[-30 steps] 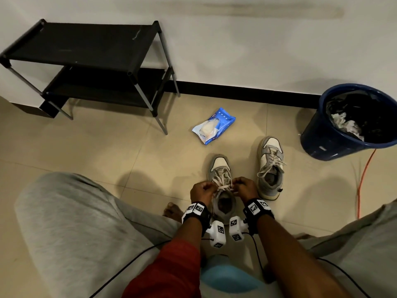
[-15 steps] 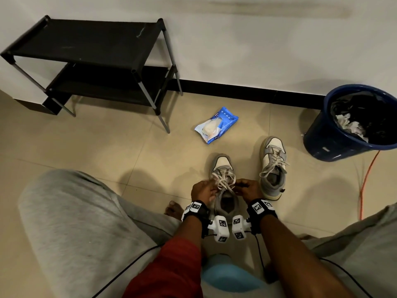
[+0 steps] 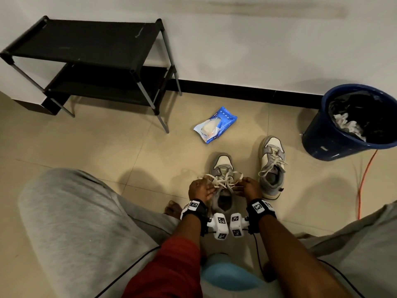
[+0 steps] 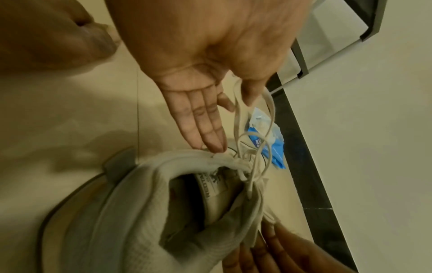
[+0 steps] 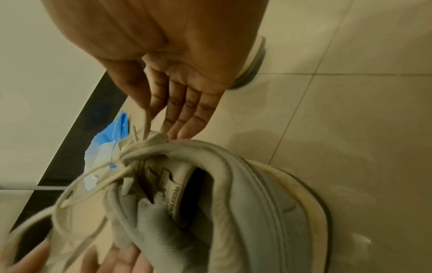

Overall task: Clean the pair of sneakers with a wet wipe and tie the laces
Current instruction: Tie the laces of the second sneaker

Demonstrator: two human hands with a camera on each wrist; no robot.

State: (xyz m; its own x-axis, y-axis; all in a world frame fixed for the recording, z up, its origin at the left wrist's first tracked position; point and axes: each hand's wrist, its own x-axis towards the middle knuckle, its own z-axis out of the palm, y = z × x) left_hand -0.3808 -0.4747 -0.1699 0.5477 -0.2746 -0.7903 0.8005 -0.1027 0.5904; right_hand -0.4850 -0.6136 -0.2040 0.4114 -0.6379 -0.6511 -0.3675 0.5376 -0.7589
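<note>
Since a second ago the hands have drawn apart, pulling lace loops wider. Lower centre of the head view: left hand [image 3: 200,190] and right hand [image 3: 247,188], each pinching a loop of the laces [image 3: 223,179] over the near sneaker [image 3: 222,168]. Right of it: second sneaker [image 3: 271,164], laces tied. Above: blue wipes pack [image 3: 214,124]. Upper right: blue bin [image 3: 326,138]. Upper left: black rack [image 3: 86,39].

Dim warm indoor light, soft shadows on floor, wide-angle bending at edges, wrist views motion-blurred
</note>
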